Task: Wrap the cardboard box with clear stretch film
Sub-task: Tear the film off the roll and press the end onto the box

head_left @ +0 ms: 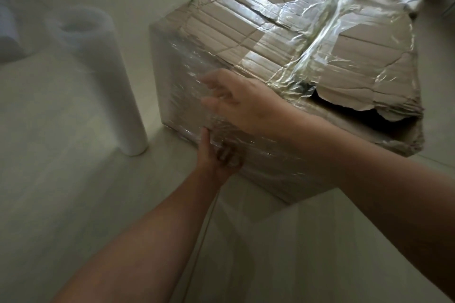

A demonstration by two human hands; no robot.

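Open right hand point(242, 102) presses film point(183, 69); left hand point(218, 155) grips it.

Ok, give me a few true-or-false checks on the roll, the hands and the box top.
1. The roll stands upright, left of the box. True.
2. Both hands grip the roll. False: the left hand and right hand are on the box's near side.
3. The box top is torn open at its near right edge. True.
4. Film covers the whole top. False: it covers the side; the top shows bare cardboard and tape.
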